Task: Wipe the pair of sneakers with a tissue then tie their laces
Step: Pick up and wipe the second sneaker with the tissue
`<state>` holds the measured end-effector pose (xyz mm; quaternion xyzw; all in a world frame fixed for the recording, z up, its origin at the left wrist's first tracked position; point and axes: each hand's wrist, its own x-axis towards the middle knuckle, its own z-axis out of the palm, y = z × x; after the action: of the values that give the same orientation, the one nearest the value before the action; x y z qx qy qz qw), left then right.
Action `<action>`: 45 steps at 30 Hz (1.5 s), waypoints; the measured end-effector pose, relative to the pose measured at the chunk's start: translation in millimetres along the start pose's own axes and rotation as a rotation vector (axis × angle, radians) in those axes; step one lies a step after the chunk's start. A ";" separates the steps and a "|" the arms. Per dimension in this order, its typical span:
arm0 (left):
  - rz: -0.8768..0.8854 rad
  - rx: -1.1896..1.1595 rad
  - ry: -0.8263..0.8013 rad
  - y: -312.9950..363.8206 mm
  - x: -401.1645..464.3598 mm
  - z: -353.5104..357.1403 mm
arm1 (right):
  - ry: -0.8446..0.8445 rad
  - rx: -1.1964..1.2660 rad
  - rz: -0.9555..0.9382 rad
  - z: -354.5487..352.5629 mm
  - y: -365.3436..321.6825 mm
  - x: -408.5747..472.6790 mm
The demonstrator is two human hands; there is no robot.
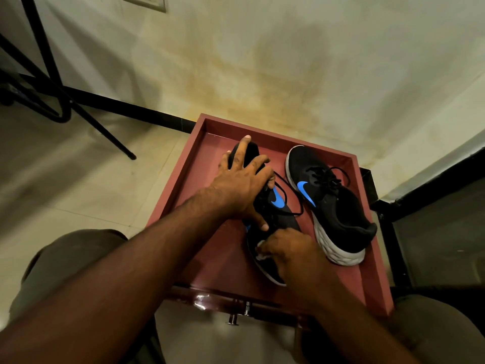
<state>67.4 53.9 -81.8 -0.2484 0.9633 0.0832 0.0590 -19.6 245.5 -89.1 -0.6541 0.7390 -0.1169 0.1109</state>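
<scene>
Red-brown and rimmed, the table point(378, 271) carries both sneakers. Nearest, the right hand point(291, 254) pinches a white tissue point(261, 249) between closed fingers against the left sneaker point(278, 222). Beyond it, the left hand point(242, 185) spreads its fingers over that sneaker's toe, pressing down. Right of those fingers lies the other sneaker point(333, 203), laces loose.

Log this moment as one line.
phase: wiping | left hand: steadying near sneaker | right hand: tissue on heel | other sneaker: untouched | tray
</scene>
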 end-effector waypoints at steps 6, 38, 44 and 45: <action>0.004 -0.043 -0.001 -6.8 -1.8 0.1 | -0.103 -0.006 -0.170 41.7 -24.1 17.7; -0.014 -0.210 -0.275 -20.8 -19.2 -38.1 | 0.525 0.160 0.246 -7.3 5.6 -24.0; -0.013 -0.193 -0.275 -23.5 -16.9 -34.6 | 0.445 0.015 0.027 19.0 -32.1 -14.2; -0.016 -0.196 -0.279 -22.9 -17.0 -33.7 | 0.453 -0.058 0.075 14.3 -22.7 -17.0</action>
<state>90.9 35.7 -49.2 -0.2468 0.9310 0.2101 0.1681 8.3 259.4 -95.3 -0.5860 0.7720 -0.2352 -0.0721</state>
